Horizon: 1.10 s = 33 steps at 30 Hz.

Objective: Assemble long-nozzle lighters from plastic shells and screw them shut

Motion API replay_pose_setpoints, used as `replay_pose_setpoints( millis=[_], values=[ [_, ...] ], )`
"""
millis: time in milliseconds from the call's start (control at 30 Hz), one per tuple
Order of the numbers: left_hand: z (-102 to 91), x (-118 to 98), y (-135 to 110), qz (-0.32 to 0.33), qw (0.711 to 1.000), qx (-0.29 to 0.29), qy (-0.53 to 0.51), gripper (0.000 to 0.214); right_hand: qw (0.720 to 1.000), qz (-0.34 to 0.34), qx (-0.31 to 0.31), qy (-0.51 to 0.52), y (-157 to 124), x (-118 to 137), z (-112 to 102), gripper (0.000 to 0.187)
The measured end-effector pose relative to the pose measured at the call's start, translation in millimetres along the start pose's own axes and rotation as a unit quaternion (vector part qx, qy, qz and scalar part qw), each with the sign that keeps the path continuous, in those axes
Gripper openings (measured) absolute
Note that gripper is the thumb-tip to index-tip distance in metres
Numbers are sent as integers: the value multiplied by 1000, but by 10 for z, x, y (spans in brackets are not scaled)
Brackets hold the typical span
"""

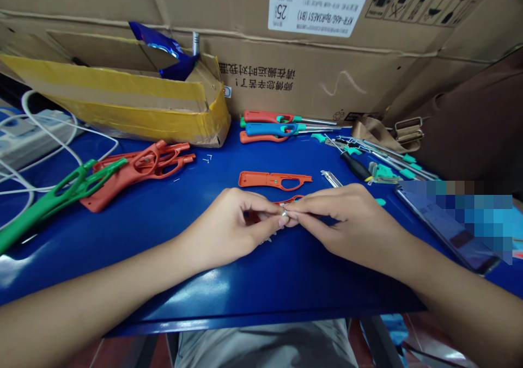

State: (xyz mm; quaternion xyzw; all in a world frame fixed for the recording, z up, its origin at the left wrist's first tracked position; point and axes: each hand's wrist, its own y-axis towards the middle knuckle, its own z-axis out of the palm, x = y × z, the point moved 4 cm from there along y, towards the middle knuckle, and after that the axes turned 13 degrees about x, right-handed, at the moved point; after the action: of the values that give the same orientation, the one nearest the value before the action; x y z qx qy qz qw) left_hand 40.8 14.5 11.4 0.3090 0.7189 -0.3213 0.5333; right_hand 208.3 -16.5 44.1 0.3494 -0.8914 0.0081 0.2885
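Over the middle of the blue table, my left hand point(241, 221) and my right hand point(347, 221) meet fingertip to fingertip. Between their pinched fingers is a small shiny metal part point(285, 214), mostly covered, so its exact kind does not show. Partly hidden beneath my hands lies an orange lighter casing half point(295, 199). Just beyond it, another orange lighter casing half point(257, 180) rests with its hollow inside facing up. A clear lighter fuel tank-like piece point(330, 178) sits past my right knuckles.
Behind are assembled long-nosed lighters point(269, 129), and a yellow-taped carton point(163, 112) stands back left. Orange casings point(134, 172) and green casings point(61, 194) lie left, near white cables point(30, 139). Right are a screwdriver point(354, 166), metal tubes point(400, 155) and a phone point(449, 232).
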Motion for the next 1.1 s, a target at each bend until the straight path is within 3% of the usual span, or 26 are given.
replay_pose_setpoints(
  millis=[500, 667, 900, 1100],
  values=[
    [-27, -48, -34, 55, 989, -48, 128, 18, 988, -22, 22, -151, -45, 55, 43, 25],
    [-38, -92, -50, 76, 982, -67, 159, 15, 988, -38, 18, -150, -38, 56, 26, 24],
    [-52, -236, -121, 122, 979, -132, 95, 11, 987, -50, -67, -140, -55, 95, -131, 20],
    [-41, -265, -146, 131, 985, -108, 36, 15, 981, -59, -63, -176, -89, 157, -194, 26]
  ],
)
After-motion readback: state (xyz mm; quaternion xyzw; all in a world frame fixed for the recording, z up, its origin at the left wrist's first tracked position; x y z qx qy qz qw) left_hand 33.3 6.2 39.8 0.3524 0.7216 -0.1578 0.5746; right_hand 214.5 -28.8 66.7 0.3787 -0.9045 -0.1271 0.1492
